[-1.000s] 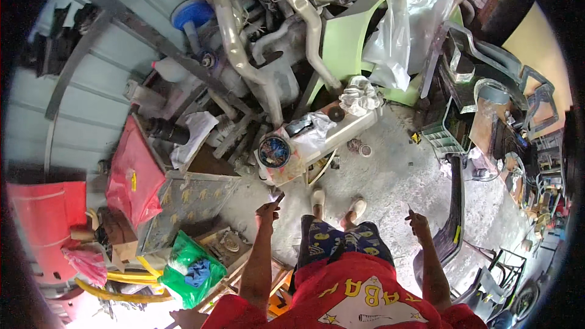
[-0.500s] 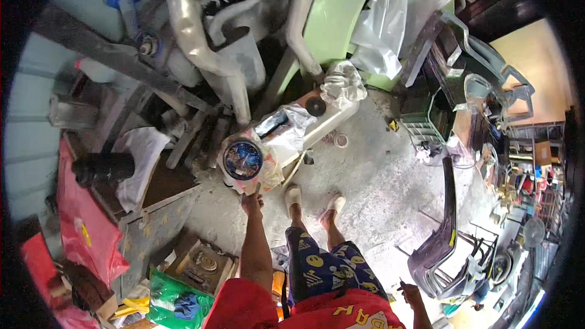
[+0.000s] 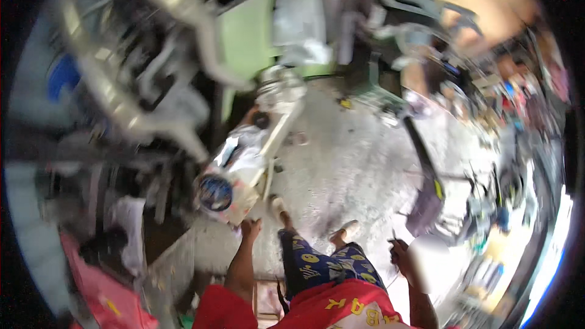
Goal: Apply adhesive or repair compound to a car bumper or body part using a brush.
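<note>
While the whole view is smeared with blur, its far left still gives a red cloth or sheet (image 3: 103,295) low at the edge, a pale rag (image 3: 129,222) just above it and, higher up, a blue round shape (image 3: 63,77) among grey metal. Bent silver pipes (image 3: 183,18) arch across the upper left, crowding the space above a white, boxy machine part with a round blue-and-dark face (image 3: 226,180), which lies on the concrete floor (image 3: 359,164) close against that pile of metal. The left hand (image 3: 250,229) reaches up from the lower edge with its forearm straight, the fingertips at or against the near lower edge of that white part (contact cannot be told for sure through the blur); the fingers look loosely curled and together rather than gripping anything. Just right of it stand the person's two feet in light sandals (image 3: 281,207), below them patterned blue shorts (image 3: 329,268) and a red shirt. A light green panel (image 3: 247,39) rises behind the white part, with crumpled clear plastic sheeting (image 3: 301,18) beside it. Further right a dark curved strip (image 3: 426,176) lies across the floor. The right hand (image 3: 402,254) hangs low beside the hip, well apart from the white part, next to a pale blurred shape (image 3: 429,262); whether its fingers close on that shape I cannot tell. Cluttered shelves and oddments fill the far right rim.
</note>
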`<control>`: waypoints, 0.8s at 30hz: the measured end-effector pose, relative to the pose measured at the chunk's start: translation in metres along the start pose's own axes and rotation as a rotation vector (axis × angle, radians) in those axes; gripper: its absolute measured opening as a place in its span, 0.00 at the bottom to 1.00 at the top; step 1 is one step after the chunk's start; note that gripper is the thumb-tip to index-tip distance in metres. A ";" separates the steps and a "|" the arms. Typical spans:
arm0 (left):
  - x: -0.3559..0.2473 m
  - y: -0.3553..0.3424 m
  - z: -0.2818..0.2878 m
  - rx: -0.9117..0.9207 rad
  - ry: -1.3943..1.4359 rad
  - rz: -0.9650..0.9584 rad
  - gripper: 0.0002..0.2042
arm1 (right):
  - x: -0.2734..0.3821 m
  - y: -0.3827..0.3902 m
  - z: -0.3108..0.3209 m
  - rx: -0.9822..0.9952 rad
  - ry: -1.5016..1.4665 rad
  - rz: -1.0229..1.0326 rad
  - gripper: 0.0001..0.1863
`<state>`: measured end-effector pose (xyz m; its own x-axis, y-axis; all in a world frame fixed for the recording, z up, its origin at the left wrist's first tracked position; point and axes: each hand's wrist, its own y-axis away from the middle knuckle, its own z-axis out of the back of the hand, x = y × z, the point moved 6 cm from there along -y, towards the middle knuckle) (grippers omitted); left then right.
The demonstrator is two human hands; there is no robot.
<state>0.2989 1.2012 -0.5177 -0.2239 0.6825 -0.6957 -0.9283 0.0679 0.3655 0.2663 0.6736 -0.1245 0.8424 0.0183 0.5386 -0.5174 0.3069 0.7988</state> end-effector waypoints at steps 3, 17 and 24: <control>-0.020 0.002 -0.038 0.417 0.161 0.181 0.11 | -0.010 0.003 0.008 0.067 -0.279 0.050 0.17; -0.667 0.223 -0.167 1.430 0.430 -0.255 0.14 | -0.124 0.115 0.181 0.008 -1.324 0.542 0.23; -0.759 0.343 -0.270 1.344 0.094 -0.370 0.12 | -0.207 0.146 0.304 -0.196 -1.244 0.452 0.21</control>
<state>0.0707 0.5095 -0.0312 -0.1000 0.4244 -0.8999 0.0428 0.9055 0.4223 -0.0295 0.4251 -0.0379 -0.1465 -0.6868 0.7119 -0.5944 0.6364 0.4916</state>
